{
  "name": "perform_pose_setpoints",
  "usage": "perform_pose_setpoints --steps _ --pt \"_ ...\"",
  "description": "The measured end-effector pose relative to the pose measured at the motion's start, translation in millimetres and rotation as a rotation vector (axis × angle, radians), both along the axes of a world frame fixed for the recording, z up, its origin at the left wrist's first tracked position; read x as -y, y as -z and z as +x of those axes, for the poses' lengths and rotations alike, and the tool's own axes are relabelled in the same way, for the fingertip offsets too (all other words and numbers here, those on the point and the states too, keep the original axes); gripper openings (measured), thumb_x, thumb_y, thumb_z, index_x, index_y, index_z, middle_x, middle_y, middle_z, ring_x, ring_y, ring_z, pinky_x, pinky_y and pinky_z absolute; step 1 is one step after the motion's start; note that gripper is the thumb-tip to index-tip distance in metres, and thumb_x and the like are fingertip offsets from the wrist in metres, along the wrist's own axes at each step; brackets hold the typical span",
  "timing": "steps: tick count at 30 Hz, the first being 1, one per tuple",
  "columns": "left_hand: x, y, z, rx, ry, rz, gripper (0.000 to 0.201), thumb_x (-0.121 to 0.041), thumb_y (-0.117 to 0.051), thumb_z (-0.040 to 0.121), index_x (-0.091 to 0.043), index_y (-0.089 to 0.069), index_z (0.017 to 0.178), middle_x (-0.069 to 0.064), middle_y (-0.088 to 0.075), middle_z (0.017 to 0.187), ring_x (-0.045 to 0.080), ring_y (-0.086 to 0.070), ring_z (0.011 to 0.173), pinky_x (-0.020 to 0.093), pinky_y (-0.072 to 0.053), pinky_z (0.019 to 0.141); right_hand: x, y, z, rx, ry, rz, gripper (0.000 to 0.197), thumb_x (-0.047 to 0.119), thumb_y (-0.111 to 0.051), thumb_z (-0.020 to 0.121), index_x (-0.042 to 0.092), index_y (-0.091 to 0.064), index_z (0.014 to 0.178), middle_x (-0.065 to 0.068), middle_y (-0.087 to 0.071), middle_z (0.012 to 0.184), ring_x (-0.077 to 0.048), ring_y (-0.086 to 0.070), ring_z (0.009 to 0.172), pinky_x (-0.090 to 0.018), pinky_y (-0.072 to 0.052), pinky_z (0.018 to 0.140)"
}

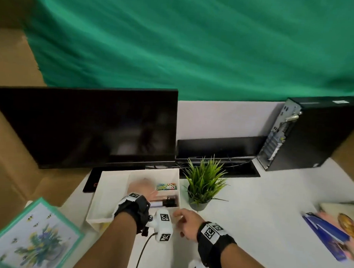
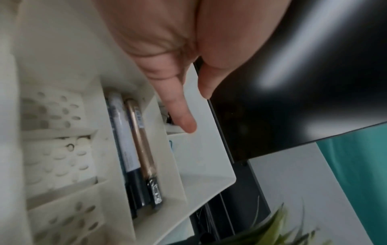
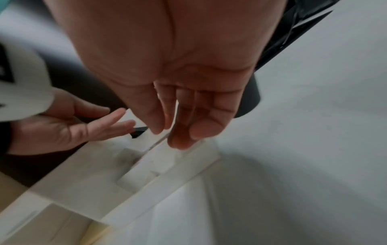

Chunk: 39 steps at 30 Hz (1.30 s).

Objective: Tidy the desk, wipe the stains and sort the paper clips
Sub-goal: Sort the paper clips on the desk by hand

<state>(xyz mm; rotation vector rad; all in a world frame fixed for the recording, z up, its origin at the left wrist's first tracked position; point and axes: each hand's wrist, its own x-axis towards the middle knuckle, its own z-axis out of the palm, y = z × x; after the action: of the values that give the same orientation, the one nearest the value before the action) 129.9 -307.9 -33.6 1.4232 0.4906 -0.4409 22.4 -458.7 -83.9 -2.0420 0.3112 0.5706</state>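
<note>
A white organiser tray stands on the desk in front of the monitor. Coloured paper clips lie heaped in its far right compartment. A gold pen and a white marker lie in the slot nearer me, also seen as pens in the head view. My left hand hovers over the tray with fingers straight, holding nothing. My right hand hangs at the tray's near right corner, its fingers loosely bent and empty.
A potted green plant stands just right of the tray. Behind are a dark monitor, a cable trough and a PC tower. Books lie at the right edge, a flowered notebook at the left.
</note>
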Motion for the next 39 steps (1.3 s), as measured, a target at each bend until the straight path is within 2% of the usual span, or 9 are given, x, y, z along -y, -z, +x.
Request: perform_pose_setpoints --steps 4,8,12,19,23,27,30,35,39 --pt "26.6 -5.2 -17.5 -0.126 0.130 0.082 0.027 -0.010 -0.039 0.098 -0.011 -0.047 0.072 0.007 -0.047 0.066 0.020 -0.045 0.056 0.028 -0.037 0.049 45.5 8.3 -33.4 -0.108 0.084 -0.025 0.034 0.001 -0.046 0.089 0.016 -0.058 0.118 0.001 -0.056 0.078 -0.007 -0.048 0.053 -0.012 -0.034 0.036" --pt "57.1 -6.3 -54.0 -0.162 0.502 0.347 0.033 -0.017 -0.042 0.095 -0.014 -0.043 0.062 -0.001 -0.037 0.054 0.013 -0.028 0.040 0.015 -0.018 0.044 86.7 14.4 -60.6 -0.190 0.147 -0.080 0.031 0.003 -0.048 0.088 0.013 -0.059 0.115 -0.005 -0.059 0.084 -0.010 -0.047 0.054 -0.010 -0.034 0.037" --pt "85.9 -0.9 -84.8 -0.133 0.786 0.569 0.034 -0.022 -0.040 0.099 -0.011 -0.043 0.066 0.001 -0.037 0.059 0.011 -0.032 0.035 0.012 -0.021 0.033 126.5 19.8 -85.2 -0.208 0.221 -0.115 0.022 0.008 -0.051 0.086 0.022 -0.057 0.101 -0.003 -0.060 0.089 -0.009 -0.048 0.058 -0.011 -0.035 0.040" --pt "168.8 9.3 -124.7 -0.092 1.146 0.739 0.029 -0.030 -0.040 0.097 -0.013 -0.048 0.074 0.001 -0.042 0.065 0.013 -0.034 0.047 0.017 -0.026 0.040 232.2 14.0 -134.9 -0.092 0.433 -0.256 0.013 0.017 -0.058 0.086 0.030 -0.061 0.086 0.006 -0.057 0.084 -0.013 -0.055 0.081 -0.015 -0.042 0.069" --pt "227.0 8.9 -138.2 -0.065 1.260 0.782 0.027 -0.033 -0.040 0.097 -0.013 -0.050 0.084 0.001 -0.043 0.068 0.014 -0.037 0.049 0.019 -0.028 0.044 288.7 -11.8 -148.5 0.117 0.628 -0.354 0.013 0.018 -0.057 0.087 0.030 -0.063 0.085 0.004 -0.060 0.075 -0.016 -0.057 0.072 -0.020 -0.042 0.066" --pt "287.1 12.3 -149.7 -0.007 1.328 0.779 0.023 -0.032 -0.041 0.097 -0.012 -0.050 0.090 0.001 -0.045 0.070 0.015 -0.041 0.052 0.019 -0.031 0.047 342.5 -29.4 -159.6 0.255 0.821 -0.463 0.012 0.024 -0.057 0.088 0.033 -0.060 0.080 0.002 -0.066 0.083 -0.014 -0.056 0.066 -0.019 -0.038 0.061" --pt "331.1 20.4 -159.1 0.028 1.320 0.760 0.018 -0.028 -0.042 0.094 -0.012 -0.051 0.094 0.006 -0.050 0.078 0.018 -0.045 0.054 0.020 -0.036 0.053 381.3 -29.2 -167.9 0.156 0.873 -0.534 0.005 0.035 -0.058 0.088 0.031 -0.060 0.088 -0.001 -0.067 0.093 -0.018 -0.056 0.073 -0.023 -0.044 0.069" --pt "390.5 34.1 -179.9 -0.013 1.182 0.575 0.021 -0.032 -0.045 0.094 -0.013 -0.049 0.104 0.004 -0.052 0.077 0.017 -0.053 0.055 0.023 -0.044 0.056 419.2 -11.4 -174.8 -0.059 0.780 -0.396 0.053 0.044 -0.056 0.084 0.020 -0.050 0.131 -0.008 -0.054 0.130 -0.029 -0.056 0.113 -0.034 -0.044 0.100" --pt "430.5 39.6 -191.6 -0.098 1.090 0.440 0.029 -0.035 -0.044 0.095 -0.009 -0.050 0.107 0.004 -0.054 0.082 0.018 -0.059 0.060 0.025 -0.049 0.054 423.5 3.0 -169.2 -0.234 0.560 -0.583 0.034 0.024 -0.057 0.088 0.013 -0.059 0.120 -0.008 -0.056 0.130 -0.025 -0.056 0.116 -0.027 -0.045 0.093"
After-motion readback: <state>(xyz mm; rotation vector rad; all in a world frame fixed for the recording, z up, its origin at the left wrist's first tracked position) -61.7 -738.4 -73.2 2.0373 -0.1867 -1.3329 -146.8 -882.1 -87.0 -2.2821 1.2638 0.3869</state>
